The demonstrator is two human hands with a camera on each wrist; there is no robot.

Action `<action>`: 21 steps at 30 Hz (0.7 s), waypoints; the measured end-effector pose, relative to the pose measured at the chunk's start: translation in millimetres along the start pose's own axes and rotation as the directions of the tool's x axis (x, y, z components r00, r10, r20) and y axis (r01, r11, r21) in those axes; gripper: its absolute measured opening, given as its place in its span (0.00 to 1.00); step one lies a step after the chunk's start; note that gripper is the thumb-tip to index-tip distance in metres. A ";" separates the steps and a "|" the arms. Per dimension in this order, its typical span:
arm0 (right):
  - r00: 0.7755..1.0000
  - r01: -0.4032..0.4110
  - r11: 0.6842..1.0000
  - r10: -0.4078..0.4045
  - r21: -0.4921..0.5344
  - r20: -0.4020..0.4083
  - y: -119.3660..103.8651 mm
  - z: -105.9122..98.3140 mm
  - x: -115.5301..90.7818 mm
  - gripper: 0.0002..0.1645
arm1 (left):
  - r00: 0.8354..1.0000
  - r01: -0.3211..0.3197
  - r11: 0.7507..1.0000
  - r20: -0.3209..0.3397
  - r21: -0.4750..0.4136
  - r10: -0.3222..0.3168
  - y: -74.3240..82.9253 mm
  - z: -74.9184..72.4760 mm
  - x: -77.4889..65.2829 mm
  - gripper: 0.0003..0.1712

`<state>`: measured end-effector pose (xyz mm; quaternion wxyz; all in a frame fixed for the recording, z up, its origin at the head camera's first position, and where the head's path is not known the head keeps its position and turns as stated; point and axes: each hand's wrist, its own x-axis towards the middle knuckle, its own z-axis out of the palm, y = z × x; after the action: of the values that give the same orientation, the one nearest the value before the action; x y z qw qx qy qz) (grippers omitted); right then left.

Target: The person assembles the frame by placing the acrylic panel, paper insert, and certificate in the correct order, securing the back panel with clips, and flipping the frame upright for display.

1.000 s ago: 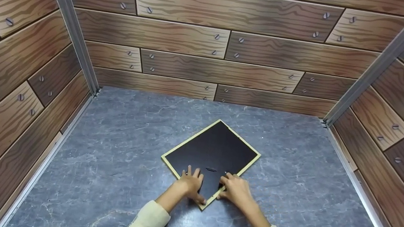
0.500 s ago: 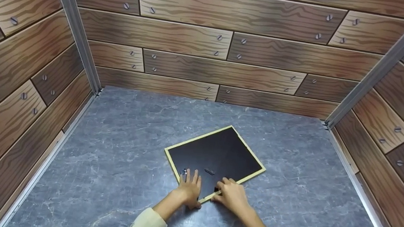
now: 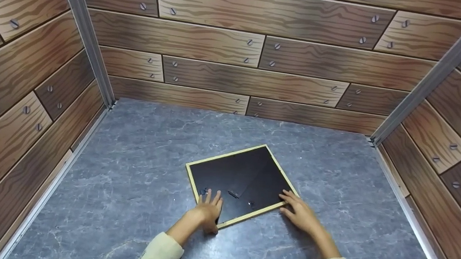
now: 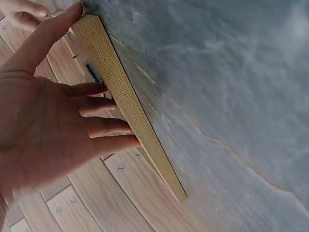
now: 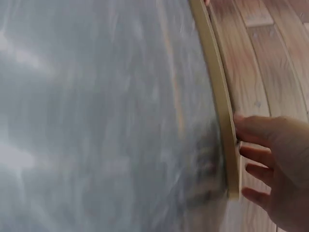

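Note:
A flat picture frame (image 3: 248, 174) with pale wooden edging and a black panel facing up lies turned at an angle on the grey marbled surface. Its panel bears a small dark slotted piece (image 3: 234, 194) and small metal fittings. My left hand (image 3: 207, 213) rests spread over its near left part, the thumb at the near corner. In the left wrist view, straight fingers reach over the wooden edge (image 4: 123, 92). At the right corner, my right hand (image 3: 299, 213) touches the frame with loosely bent fingers on top and the thumb by the near edge. The right wrist view is blurred.
Panels with a printed wood-plank pattern (image 3: 219, 46) stand behind and on both sides. Metal posts rise at the back left (image 3: 89, 39) and back right corners. The marbled surface (image 3: 142, 148) extends around the frame.
The frame has turned clockwise, its near corner shifting left. My right hand has released the near edge and moved right to the right corner, uncovering a small fitting. My left hand stays on the frame.

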<state>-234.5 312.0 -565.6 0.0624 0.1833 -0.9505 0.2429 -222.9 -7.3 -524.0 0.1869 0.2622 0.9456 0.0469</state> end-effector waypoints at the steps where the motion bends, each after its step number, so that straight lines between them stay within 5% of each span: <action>1: 1.000 -0.012 1.000 0.012 -0.003 0.020 1.7 -0.3 -0.9 0.25 | 1.000 -0.008 1.000 0.002 -0.007 0.008 -1.6 0.4 0.6 0.54; 13: 0.999 0.007 0.990 -0.013 -0.142 -0.037 -12.6 -1.2 -12.8 0.15 | 0.995 -0.053 0.997 -0.093 -0.051 0.048 -25.7 2.4 5.8 0.51; 17: 0.996 0.041 0.984 -0.054 -0.175 -0.070 -16.8 -1.7 -16.9 0.12 | 0.988 -0.052 0.992 -0.151 -0.117 0.034 -34.1 1.9 6.8 0.48; 21: 0.996 0.045 0.984 -0.057 -0.171 -0.064 -19.0 -2.5 -19.0 0.12 | 0.990 -0.057 0.977 -0.138 -0.204 0.029 -41.0 1.3 7.3 0.46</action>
<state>-209.7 303.7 -559.0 0.1165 0.1932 -0.9600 0.1659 -247.8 -38.6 -535.3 0.1479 0.2580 0.9401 0.1669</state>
